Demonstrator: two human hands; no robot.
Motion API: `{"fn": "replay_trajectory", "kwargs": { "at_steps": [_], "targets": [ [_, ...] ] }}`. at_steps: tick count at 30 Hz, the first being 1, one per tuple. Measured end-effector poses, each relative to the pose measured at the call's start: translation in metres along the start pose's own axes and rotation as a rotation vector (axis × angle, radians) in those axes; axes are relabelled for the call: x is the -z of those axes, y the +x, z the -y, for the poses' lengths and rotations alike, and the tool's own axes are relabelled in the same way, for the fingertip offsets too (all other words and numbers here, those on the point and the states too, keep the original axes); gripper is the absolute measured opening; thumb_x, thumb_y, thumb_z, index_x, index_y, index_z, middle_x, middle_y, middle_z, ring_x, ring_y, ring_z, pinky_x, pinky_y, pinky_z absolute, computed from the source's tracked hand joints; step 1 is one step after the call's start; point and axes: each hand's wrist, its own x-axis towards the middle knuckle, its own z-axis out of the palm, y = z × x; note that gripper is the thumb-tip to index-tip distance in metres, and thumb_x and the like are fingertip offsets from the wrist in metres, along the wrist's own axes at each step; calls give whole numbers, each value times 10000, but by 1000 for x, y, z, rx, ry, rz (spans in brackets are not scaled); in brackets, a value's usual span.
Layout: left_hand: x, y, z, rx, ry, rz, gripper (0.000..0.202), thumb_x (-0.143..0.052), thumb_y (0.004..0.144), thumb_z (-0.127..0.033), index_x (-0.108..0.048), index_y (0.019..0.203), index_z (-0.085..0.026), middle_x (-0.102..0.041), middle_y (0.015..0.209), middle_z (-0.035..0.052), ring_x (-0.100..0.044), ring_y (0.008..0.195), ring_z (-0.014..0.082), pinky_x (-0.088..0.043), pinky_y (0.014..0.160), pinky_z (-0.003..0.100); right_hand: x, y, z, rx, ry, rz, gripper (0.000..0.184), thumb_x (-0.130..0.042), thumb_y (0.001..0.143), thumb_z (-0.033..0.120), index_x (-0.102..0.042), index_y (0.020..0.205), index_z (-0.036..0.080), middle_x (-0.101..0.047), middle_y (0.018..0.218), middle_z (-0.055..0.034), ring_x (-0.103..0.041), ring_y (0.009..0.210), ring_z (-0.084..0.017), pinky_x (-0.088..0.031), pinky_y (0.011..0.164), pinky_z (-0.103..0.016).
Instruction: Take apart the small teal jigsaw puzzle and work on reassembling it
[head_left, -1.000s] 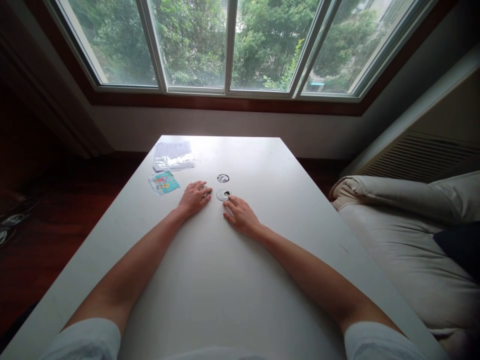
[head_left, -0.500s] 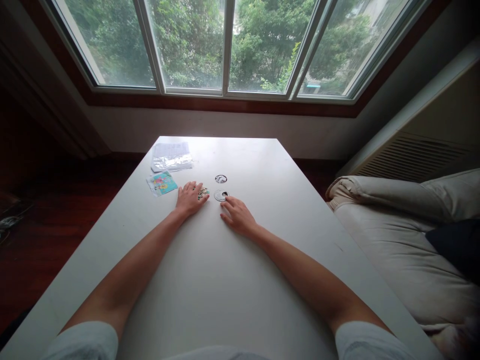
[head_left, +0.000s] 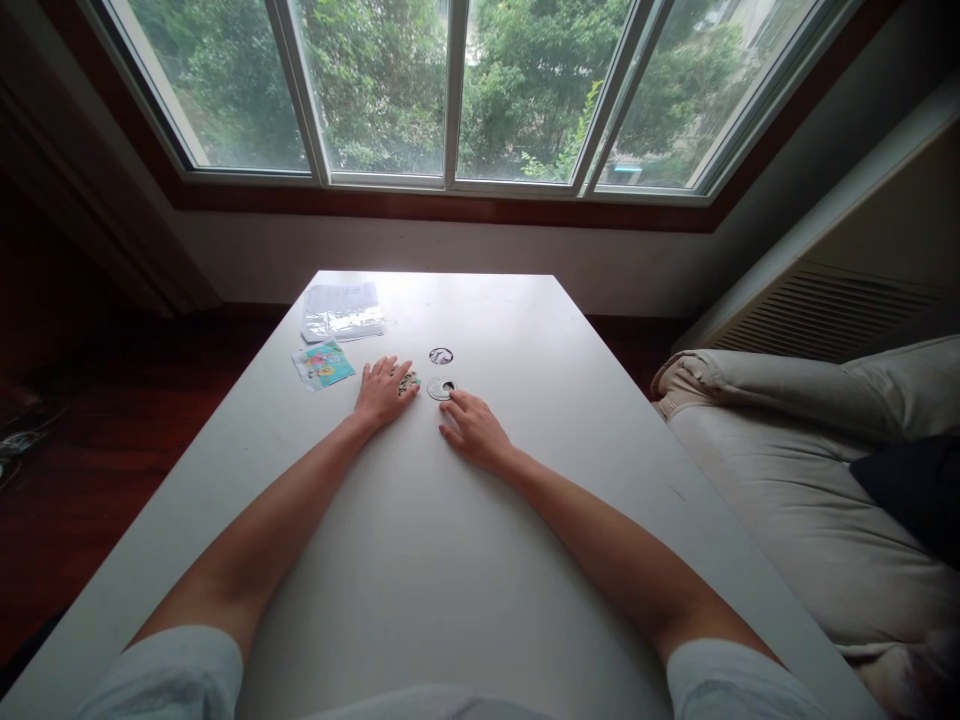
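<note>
My left hand [head_left: 384,391] lies on the white table [head_left: 450,560] with its fingers spread. It partly covers a small patterned piece [head_left: 410,381], whose full shape is hidden. My right hand [head_left: 476,429] rests with fingers apart and its fingertips at the edge of a flat, pale round disc [head_left: 434,391]. A small dark spot [head_left: 448,386] shows on the disc beside the index finger; what it is, I cannot make out. Just beyond lies another small round piece [head_left: 442,356], dark-rimmed with a black-and-white surface.
Left of my hands lies a colourful picture card [head_left: 327,366] in clear wrapping. Behind it is a clear plastic sleeve [head_left: 343,312] with papers. A beige sofa [head_left: 757,480] stands along the right, and a window [head_left: 450,90] is ahead.
My left hand has shifted slightly to the right over the patterned piece, and its fingers have moved a little. My right hand stays at the disc.
</note>
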Motion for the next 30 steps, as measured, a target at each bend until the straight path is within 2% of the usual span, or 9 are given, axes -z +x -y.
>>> {"fn": "replay_trajectory", "kwargs": {
  "at_steps": [3,6,9,12,16,19,22,26,30],
  "targets": [
    [6,-12,-14,-130,-1,-27,528,-466,969,-490,-538,1433,-248,-453,1547,104,-345,1457,310,-163,1243,552,-1,0,-1,3,-6,-13,389,-526,985,402,-585,1321,215,-475,1490,-138,-415,1397,-272,-317,1180,-450],
    [7,-23,-26,-282,15,29,462,-466,973,-489,-599,1357,-269,-512,1503,67,-349,1461,287,-115,1270,528,-1,0,-1,8,-15,-19,388,-518,989,410,-589,1314,211,-480,1487,-138,-419,1395,-273,-323,1177,-449],
    [7,-29,-31,-255,38,12,447,-453,986,-470,-589,1358,-263,-549,1466,72,-343,1466,294,-88,1272,547,-1,-1,0,13,-18,-16,392,-508,994,414,-586,1318,208,-475,1493,-142,-414,1404,-273,-321,1180,-454],
    [8,-32,-32,-225,32,18,452,-456,987,-455,-565,1381,-263,-526,1492,72,-327,1476,302,-124,1264,550,-3,-1,0,7,-17,-16,390,-508,995,412,-586,1321,213,-473,1497,-141,-410,1410,-268,-322,1181,-452],
    [14,-43,-38,-308,5,66,499,-433,997,-454,-531,1423,-211,-486,1527,98,-323,1478,300,-189,1255,522,-3,0,-1,3,-30,14,429,-481,1003,442,-571,1354,213,-456,1526,-135,-392,1435,-268,-308,1194,-453],
    [19,-58,-44,-382,-31,118,493,-421,1004,-439,-525,1431,-215,-497,1518,93,-362,1455,280,-247,1244,483,0,-3,-5,28,-46,96,530,-446,1008,497,-501,1453,215,-366,1604,-133,-312,1496,-278,-257,1224,-471],
    [21,-71,-47,-397,-53,133,516,-397,1014,-427,-491,1467,-200,-481,1531,104,-369,1454,263,-254,1250,444,5,-11,-7,31,-71,169,617,-400,1010,555,-412,1538,235,-265,1660,-116,-213,1542,-288,-194,1247,-494],
    [19,-78,-46,-374,-46,169,602,-380,1015,-501,-420,1527,-188,-405,1591,112,-327,1488,270,-238,1255,436,9,-21,-5,-15,-101,191,685,-351,1000,626,-340,1582,263,-210,1679,-101,-163,1557,-301,-138,1255,-523],
    [13,-82,-44,-326,-23,203,706,-367,996,-617,-343,1578,-218,-289,1654,98,-230,1536,298,-197,1260,480,8,-25,-2,-47,-110,199,705,-353,985,662,-330,1585,292,-194,1684,-99,-163,1556,-315,-128,1246,-556]
  ]
}}
